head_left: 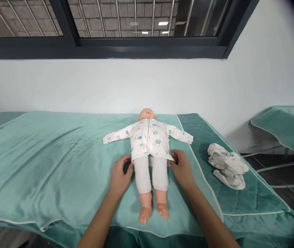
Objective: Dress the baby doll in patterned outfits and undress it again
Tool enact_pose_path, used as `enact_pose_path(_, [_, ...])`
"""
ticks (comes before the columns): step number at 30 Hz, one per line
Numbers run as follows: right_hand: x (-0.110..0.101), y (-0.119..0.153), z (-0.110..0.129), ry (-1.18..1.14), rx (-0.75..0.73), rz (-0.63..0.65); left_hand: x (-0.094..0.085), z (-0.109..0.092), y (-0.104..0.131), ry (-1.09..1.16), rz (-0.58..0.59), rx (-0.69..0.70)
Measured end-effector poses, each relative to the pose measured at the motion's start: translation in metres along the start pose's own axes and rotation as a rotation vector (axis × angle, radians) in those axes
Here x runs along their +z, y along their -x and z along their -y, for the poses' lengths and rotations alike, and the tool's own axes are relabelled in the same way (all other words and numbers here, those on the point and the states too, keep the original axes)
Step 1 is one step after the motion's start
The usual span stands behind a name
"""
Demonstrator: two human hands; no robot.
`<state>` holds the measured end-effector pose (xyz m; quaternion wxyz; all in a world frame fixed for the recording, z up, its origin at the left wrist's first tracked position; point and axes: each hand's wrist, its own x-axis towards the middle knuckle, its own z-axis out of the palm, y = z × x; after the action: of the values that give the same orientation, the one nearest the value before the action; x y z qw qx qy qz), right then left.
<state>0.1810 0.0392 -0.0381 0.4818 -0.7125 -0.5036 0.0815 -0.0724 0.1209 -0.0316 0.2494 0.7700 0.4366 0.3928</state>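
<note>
A baby doll [147, 206] lies on its back, head toward the wall and bare feet toward me. It wears a white baby shirt [150, 137] with small green and red prints; the sleeves are spread to both sides and the front edges meet in the middle. White fabric covers the legs down to the shins. My left hand [119, 174] is at the shirt's lower left corner, thumb and fingers curled in at the hem. At the lower right corner, my right hand [183, 168] pinches the hem between thumb and fingers.
A crumpled white printed baby garment [228, 167] lies to the right on the darker green quilted cover. A light green blanket [46, 165] spreads under the doll. Behind stand a white wall [110, 86] and a barred window [147, 20]. A bare metal frame [283, 168] shows at right.
</note>
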Motion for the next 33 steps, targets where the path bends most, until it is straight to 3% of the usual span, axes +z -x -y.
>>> enact_pose_path(4, [0.001,0.002,0.001,0.079,0.012,0.007,0.001,-0.001,0.001,-0.058,0.016,0.031])
enact_pose_path(7, [0.0,0.003,0.0,0.086,0.036,-0.066,0.002,-0.001,0.0,-0.154,0.032,0.079])
enact_pose_path(17, [-0.003,0.002,-0.005,-0.077,0.021,-0.109,0.001,-0.003,0.005,-0.185,-0.038,0.087])
enact_pose_path(19, [-0.003,0.003,-0.007,-0.181,0.013,-0.056,0.0,-0.004,0.006,-0.131,-0.046,0.069])
enact_pose_path(22, [-0.004,0.0,-0.015,-0.6,0.093,0.093,0.0,-0.005,0.007,0.015,-0.043,0.048])
enact_pose_path(25, [-0.005,-0.017,-0.025,-0.988,0.243,0.203,-0.001,-0.007,0.001,0.166,-0.047,-0.05])
enact_pose_path(29, [0.004,-0.06,-0.026,-1.078,0.334,0.291,0.0,-0.011,-0.028,0.44,-0.068,-0.329])
enact_pose_path(33, [0.023,-0.099,-0.013,-1.147,0.388,0.357,0.013,-0.013,-0.073,0.915,0.047,-0.553])
